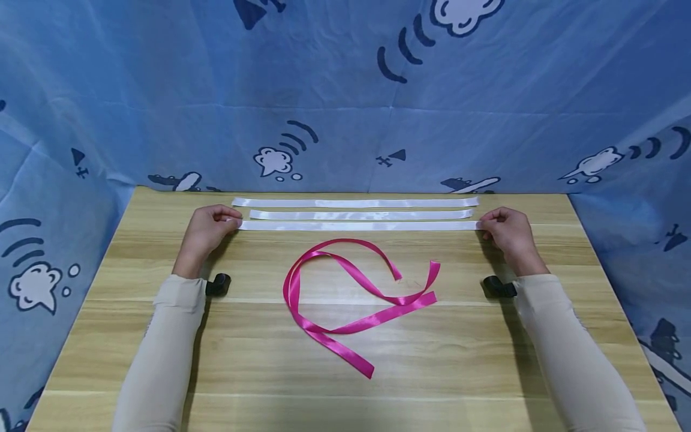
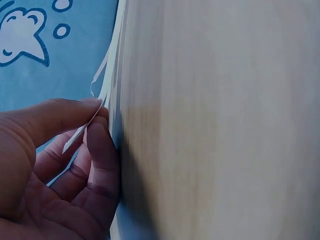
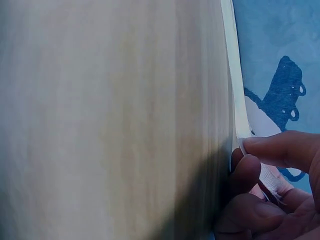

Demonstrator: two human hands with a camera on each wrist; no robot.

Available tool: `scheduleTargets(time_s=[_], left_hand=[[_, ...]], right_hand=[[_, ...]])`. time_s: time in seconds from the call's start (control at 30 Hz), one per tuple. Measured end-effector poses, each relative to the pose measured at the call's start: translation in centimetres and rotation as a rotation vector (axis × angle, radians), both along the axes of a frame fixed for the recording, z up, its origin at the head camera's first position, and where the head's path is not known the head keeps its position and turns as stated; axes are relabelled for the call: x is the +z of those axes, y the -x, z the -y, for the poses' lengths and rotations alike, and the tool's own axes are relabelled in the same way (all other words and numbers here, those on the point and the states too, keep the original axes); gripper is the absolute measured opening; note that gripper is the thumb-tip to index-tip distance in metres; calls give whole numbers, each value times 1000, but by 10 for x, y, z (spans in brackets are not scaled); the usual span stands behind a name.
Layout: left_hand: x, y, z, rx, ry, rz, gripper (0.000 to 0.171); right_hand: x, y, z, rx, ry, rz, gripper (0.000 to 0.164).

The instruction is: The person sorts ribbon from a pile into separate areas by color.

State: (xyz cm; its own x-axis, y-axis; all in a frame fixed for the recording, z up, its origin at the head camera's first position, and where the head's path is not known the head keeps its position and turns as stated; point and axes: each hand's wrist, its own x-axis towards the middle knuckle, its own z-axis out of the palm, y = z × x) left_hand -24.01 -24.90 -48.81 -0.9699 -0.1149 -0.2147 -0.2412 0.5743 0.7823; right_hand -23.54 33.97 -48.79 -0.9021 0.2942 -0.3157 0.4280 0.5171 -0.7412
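Sleeves (image 1: pixel 159 360) fwd, apart | L hand (image 1: pixel 207 234) + R hand (image 1: pixel 510 237) | grip: pinching front white ribbon (image 1: pixel 358 226) ends

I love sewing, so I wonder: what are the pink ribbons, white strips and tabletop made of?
Pink ribbons: glossy satin, probably, from their bright highlights. White strips: likely satin too, with shiny patches. Tabletop: wood or laminate, smooth, showing grain.

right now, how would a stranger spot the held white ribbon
On the wooden table, beyond the pink ribbon, run three parallel white strips. Yours is the nearest white ribbon: only its ends are pinched, by the left hand and right hand.
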Motion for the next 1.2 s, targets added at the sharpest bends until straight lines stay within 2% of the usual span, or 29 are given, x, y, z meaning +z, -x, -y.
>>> scheduleTargets(time_s=[0.33,0.47,0.63,0.83,1.2], left_hand=[[1,-1,-2,8,19,-9,19],[2,-3,-2,8,12,-18,22],[2,-7,3,10,8,-32,25],[2,-12,11,29,4,-39,29],[7,-23,20,91,-20,-71,36]], right_hand=[[0,0,3,2,-13,-27,10],[-1,-2,3,-2,-2,-31,15],[-2,-4,0,-6,1,-38,23],[-1,-6,-2,-47,19,-39,27],[13,-12,-7,-86,-46,-107,15]])
